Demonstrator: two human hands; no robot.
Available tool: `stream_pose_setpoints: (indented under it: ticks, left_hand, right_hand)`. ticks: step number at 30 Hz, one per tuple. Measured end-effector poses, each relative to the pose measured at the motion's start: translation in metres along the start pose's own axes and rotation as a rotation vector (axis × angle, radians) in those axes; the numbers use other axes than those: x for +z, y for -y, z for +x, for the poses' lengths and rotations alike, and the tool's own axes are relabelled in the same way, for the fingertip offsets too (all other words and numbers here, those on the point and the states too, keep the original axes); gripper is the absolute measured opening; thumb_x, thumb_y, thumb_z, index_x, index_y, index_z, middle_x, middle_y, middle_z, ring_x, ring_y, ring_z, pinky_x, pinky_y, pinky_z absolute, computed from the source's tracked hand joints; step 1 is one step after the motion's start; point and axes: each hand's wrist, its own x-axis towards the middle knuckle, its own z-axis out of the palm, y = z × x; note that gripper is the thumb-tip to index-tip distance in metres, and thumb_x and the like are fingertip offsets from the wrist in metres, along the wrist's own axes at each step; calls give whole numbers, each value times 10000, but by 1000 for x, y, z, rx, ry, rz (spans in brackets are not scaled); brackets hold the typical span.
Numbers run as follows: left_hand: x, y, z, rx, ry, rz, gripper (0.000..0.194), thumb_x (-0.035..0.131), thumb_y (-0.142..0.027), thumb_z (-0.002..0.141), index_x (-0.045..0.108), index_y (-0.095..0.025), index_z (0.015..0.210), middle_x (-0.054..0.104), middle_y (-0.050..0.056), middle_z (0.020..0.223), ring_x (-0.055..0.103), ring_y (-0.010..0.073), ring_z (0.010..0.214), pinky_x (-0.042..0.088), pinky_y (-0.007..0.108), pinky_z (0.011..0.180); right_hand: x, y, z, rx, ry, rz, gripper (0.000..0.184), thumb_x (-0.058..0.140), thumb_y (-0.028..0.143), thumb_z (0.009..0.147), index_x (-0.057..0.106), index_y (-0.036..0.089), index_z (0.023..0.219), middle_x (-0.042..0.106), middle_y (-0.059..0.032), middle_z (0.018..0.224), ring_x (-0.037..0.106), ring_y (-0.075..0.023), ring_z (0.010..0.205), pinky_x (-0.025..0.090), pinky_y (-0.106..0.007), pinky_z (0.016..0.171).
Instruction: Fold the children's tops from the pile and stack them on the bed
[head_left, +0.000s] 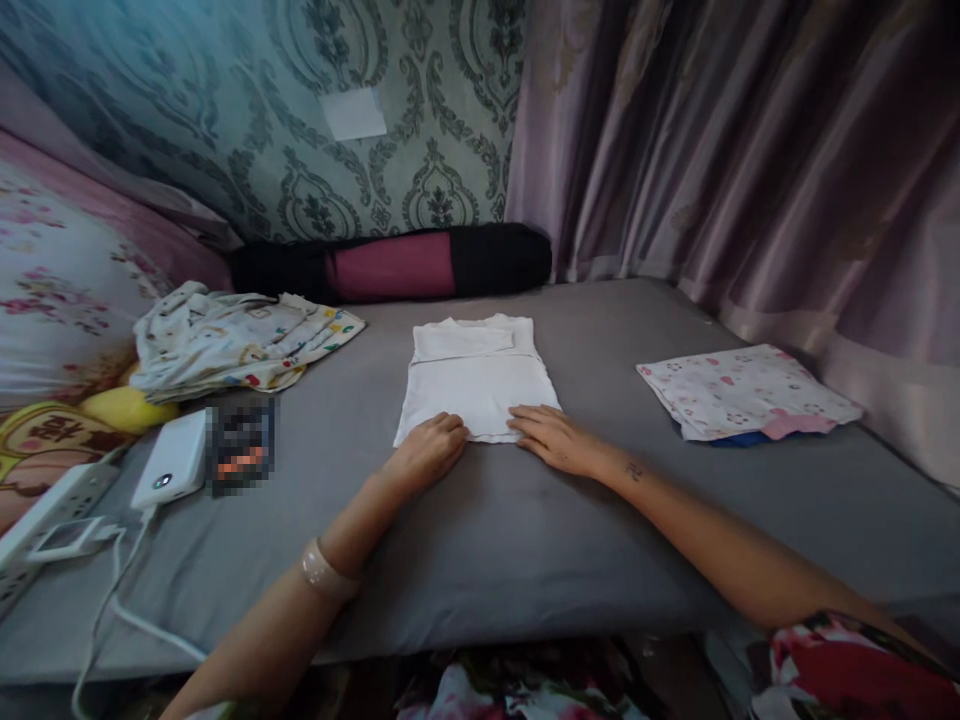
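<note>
A folded white garment (480, 385) lies flat on the grey sheet in front of me, a folded-over strip along its far end. At its near left edge, my left hand (431, 452) has its fingers bent and closed on the cloth; the fingertips are partly hidden. My right hand (559, 440) rests on the near right corner, palm down, fingers stretched out over the fabric. A pale bracelet (324, 570) circles my left wrist.
Patterned baby clothes (232, 340) are piled at the left. A folded pink-print cloth (750, 390) lies right. A white power bank (174, 455), cable and power strip (56, 510) sit near left. Along the wall runs a black and maroon bolster (390, 265).
</note>
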Motion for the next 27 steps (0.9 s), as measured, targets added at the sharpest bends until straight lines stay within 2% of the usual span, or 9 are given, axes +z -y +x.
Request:
stream_pose_setpoints:
  ticks: [4, 9, 13, 17, 20, 23, 27]
  left_hand:
    - [-4, -5, 8, -62, 57, 54, 241, 364, -219, 963, 590, -170, 896, 626, 101, 969, 575, 224, 928, 476, 339, 820]
    - [-6, -7, 18, -245, 69, 83, 172, 367, -208, 954, 523, -149, 997, 637, 113, 938, 593, 238, 923, 476, 335, 804]
    - [0, -2, 21, -310, 83, 97, 181, 339, -168, 959, 498, -143, 1040, 641, 115, 952, 601, 234, 945, 473, 326, 815]
    - [8, 8, 20, -266, 61, 110, 236, 304, -179, 981, 512, -137, 1082, 628, 121, 1031, 594, 239, 980, 474, 347, 850]
    - [7, 16, 11, -222, 59, 97, 259, 315, -222, 990, 532, -155, 1114, 616, 116, 1062, 585, 236, 1004, 474, 354, 879]
    - [-1, 25, -4, -176, 66, 69, 271, 347, -158, 954, 564, -179, 1115, 612, 108, 1073, 580, 230, 1006, 485, 350, 871]
    - [-5, 41, -27, -124, -2, -45, 344, 366, -111, 903, 589, -178, 1157, 621, 117, 1169, 572, 232, 1088, 487, 357, 915]
  right_hand:
    - [5, -2, 0, -48, -91, -25, 337, 480, 286, 977, 619, 155, 1254, 566, -147, 1367, 515, -247, 1277, 395, -429, 1095]
    - [7, -1, 3, -79, -129, -31, 299, 446, 205, 974, 631, 157, 1205, 619, -143, 1281, 573, -246, 1184, 461, -433, 1025]
    - [3, -1, 3, -68, -124, 11, 396, 405, 44, 906, 602, 165, 1228, 630, -127, 1239, 575, -224, 1153, 479, -404, 994]
    - [-2, -4, 0, -43, -98, -4, 581, 380, -68, 781, 547, 176, 1282, 604, -108, 1250, 539, -213, 1174, 462, -396, 1007]
    - [-8, -12, -4, -16, -89, -31, 642, 369, -91, 728, 540, 181, 1284, 591, -103, 1255, 529, -213, 1168, 463, -393, 1000]
    - [-11, -23, -10, 11, -99, -51, 614, 364, -76, 736, 576, 186, 1250, 594, -108, 1254, 544, -222, 1148, 468, -405, 993]
    - [-8, -39, -16, 3, -141, -19, 447, 409, 35, 834, 629, 177, 1196, 618, -120, 1246, 567, -238, 1162, 452, -436, 1028]
